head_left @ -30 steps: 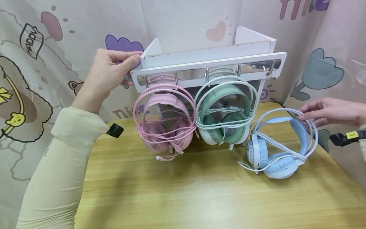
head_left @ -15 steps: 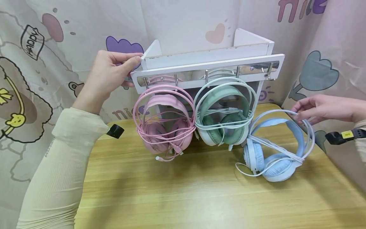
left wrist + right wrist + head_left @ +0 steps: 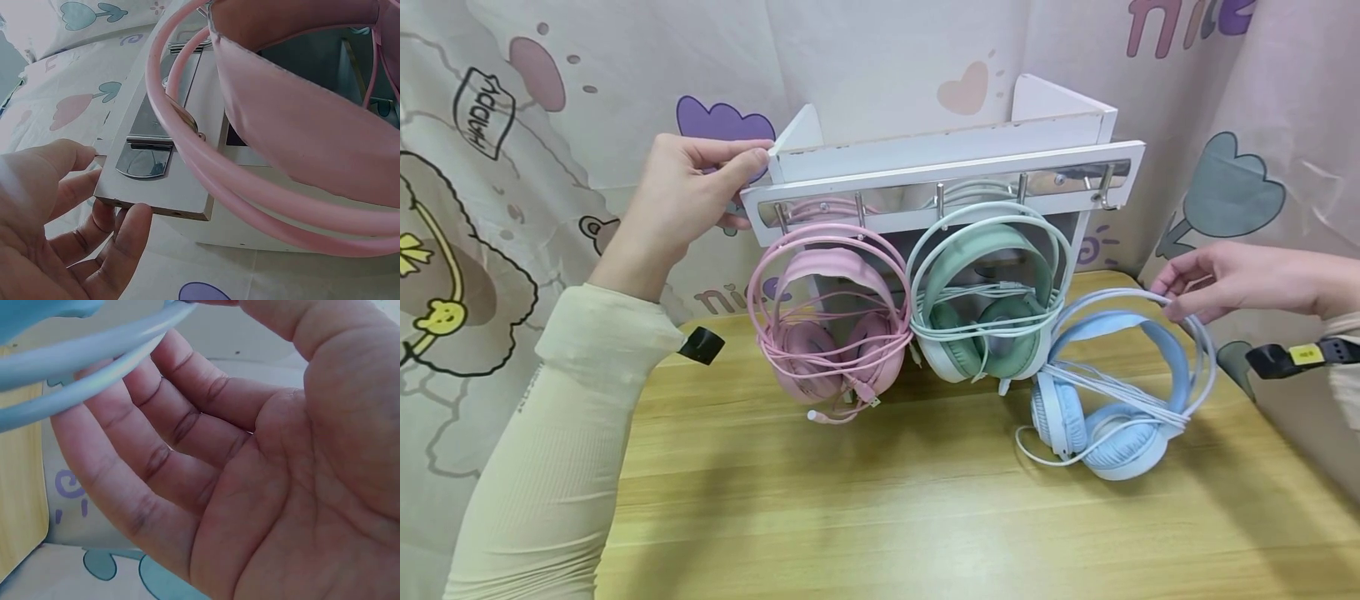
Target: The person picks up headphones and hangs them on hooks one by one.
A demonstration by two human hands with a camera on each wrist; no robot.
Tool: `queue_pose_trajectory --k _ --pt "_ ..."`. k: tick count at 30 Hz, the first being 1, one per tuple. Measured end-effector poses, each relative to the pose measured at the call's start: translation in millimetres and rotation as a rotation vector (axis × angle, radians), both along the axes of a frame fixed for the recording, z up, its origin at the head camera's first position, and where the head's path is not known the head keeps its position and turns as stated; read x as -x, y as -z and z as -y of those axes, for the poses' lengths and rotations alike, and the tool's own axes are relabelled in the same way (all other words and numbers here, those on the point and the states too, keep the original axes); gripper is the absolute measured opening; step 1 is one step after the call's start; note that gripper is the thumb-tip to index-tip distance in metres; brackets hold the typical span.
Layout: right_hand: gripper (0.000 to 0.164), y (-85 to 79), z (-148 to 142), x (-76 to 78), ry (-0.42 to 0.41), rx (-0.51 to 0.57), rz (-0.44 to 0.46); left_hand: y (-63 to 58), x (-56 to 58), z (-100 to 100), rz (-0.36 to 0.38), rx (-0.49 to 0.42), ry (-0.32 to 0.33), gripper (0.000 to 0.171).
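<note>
My left hand [image 3: 688, 192] pinches the left end of a white hook rack [image 3: 940, 171], thumb on top and fingers below in the left wrist view. Pink headphones [image 3: 838, 267] and green headphones [image 3: 992, 283] hang side by side from its metal hooks, cables wound around them. At the right, my right hand [image 3: 1247, 279] holds the headband of light blue headphones [image 3: 1127, 442] between thumb and fingers. They tilt to the left, a cable loop hanging from them; whether they touch the table cannot be told. In the right wrist view the fingers [image 3: 119, 481] bend against the blue headband [image 3: 81, 394].
The rack stands at the back of a wooden table [image 3: 865, 517]. A bare hook [image 3: 1107, 179] sits at its right end, above the blue headphones. Patterned curtains [image 3: 880, 58] enclose the back and sides.
My right hand has shifted a little to the left with the blue headphones, which now sit closer to the green pair. My left hand stays on the rack's end.
</note>
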State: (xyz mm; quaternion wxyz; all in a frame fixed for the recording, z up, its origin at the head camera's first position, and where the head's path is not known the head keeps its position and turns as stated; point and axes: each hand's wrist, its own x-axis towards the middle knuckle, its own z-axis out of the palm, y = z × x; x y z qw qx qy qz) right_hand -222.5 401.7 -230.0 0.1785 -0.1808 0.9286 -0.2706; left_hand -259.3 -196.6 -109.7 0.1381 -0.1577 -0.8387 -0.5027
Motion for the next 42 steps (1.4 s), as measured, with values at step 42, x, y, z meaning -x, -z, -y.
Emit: queue_pose_trajectory --k 42 --pt "0.024 -50.8 35.9 -21.4 0.117 -0.207 -0.402 1.8 1.0 0.3 -0.007 -0.017 0.005 0.035"
